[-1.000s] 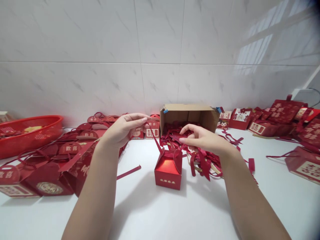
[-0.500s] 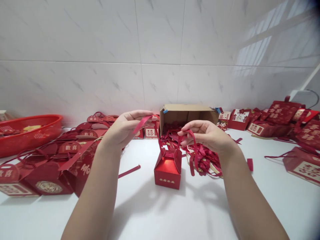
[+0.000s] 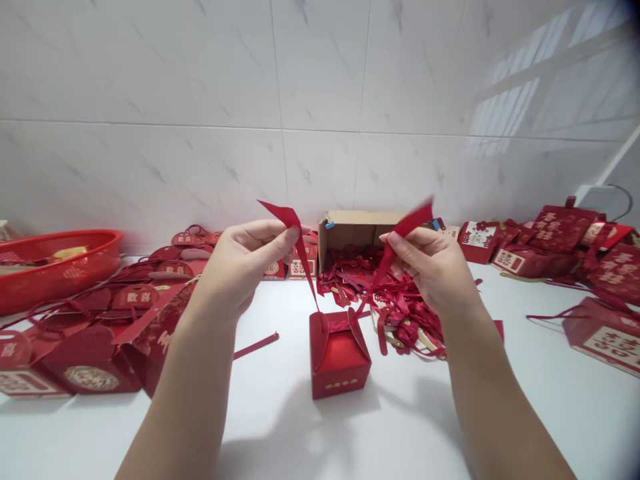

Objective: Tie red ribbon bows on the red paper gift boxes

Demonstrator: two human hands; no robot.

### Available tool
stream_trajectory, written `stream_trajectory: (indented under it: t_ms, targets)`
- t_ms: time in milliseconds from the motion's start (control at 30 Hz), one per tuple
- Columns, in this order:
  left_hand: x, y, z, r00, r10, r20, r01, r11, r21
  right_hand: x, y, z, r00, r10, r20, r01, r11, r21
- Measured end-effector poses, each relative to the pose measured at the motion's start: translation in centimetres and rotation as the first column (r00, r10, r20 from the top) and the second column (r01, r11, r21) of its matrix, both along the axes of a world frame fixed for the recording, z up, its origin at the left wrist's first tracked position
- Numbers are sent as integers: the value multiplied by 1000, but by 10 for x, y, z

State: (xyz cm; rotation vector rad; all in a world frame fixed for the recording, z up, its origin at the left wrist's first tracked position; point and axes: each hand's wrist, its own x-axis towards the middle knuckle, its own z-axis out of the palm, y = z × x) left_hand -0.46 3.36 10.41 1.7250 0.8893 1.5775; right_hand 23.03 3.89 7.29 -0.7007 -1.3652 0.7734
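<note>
A small red gift box (image 3: 340,363) stands on the white table below and between my hands. A red ribbon (image 3: 306,263) threads through its top, and both ends rise from it. Pinched between thumb and fingers, one end is in my left hand (image 3: 250,260), its tip sticking up past the thumb. The other end is in my right hand (image 3: 430,263), with a wide tail above the fingers. Each length runs down fairly straight to the sides of the box top.
An open cardboard box (image 3: 370,218) spills loose red ribbons (image 3: 410,320) behind the gift box. Several finished-looking red boxes (image 3: 95,363) crowd the left, others (image 3: 607,333) the right. A red plastic basket (image 3: 100,260) sits far left. One ribbon strip (image 3: 256,345) lies near my left forearm.
Both hands have gone from loose, draped holds to firm pinches, pulling the ribbon ends tauter. The gift box has turned slightly and shifted a little nearer.
</note>
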Motion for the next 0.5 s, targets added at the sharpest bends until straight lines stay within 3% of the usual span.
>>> stream_trajectory:
  t_ms: [233, 500]
  targets:
    - [7, -7, 0, 991, 131, -23, -129, 989, 79, -3, -14, 4, 991, -136, -13, 137, 987, 90]
    - [9, -16, 6, 1000, 6, 13, -7, 998, 61, -3, -17, 7, 996, -77, -49, 83, 989, 122]
